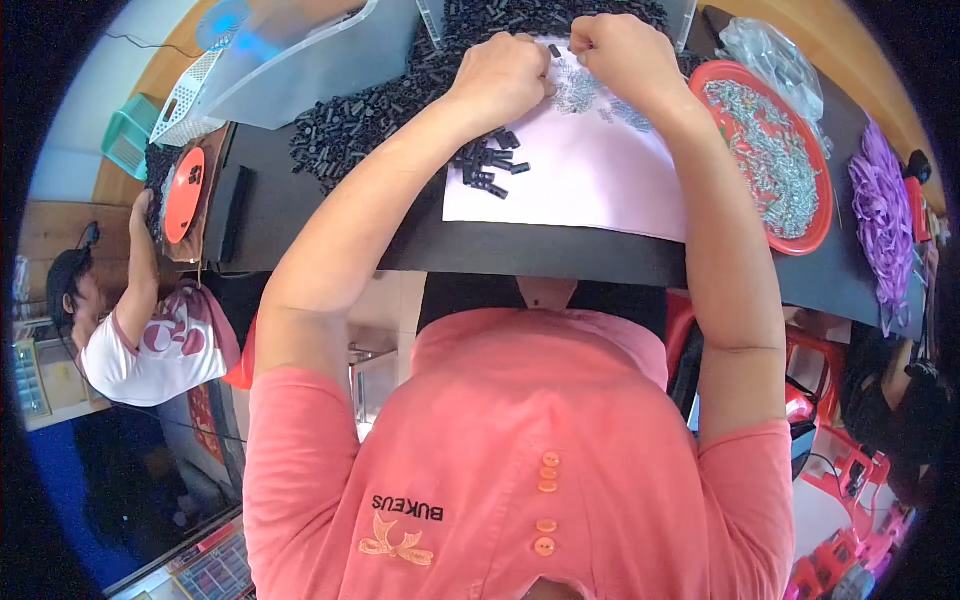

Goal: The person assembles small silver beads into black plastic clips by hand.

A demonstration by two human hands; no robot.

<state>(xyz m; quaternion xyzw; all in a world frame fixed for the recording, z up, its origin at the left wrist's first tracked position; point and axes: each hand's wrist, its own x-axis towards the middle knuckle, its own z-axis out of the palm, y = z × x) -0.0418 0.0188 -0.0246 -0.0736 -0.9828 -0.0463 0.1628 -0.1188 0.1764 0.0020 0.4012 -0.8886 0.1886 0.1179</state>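
Note:
Over the far part of a white sheet [570, 190], my left hand [500, 80] is closed with its fingertips bent together; what they hold is hidden. My right hand [630, 62] is also closed, thumb and fingers pinched at the sheet's far edge, and I cannot make out anything in it. Between the two hands lies a small black cylindrical part [555, 50]. Small shiny metal pieces [576, 92] are scattered on the sheet below it. Several black cylindrical parts [492, 168] lie in a loose group by my left forearm.
A heap of black parts [345, 135] spreads left of the sheet, beside a clear plastic bin [300, 85]. On the right stand a red tray [827, 205] of metal pieces, a clear bag [775, 55] and a purple ribbon-like bundle [882, 220]. Another person [160, 345] works at far left.

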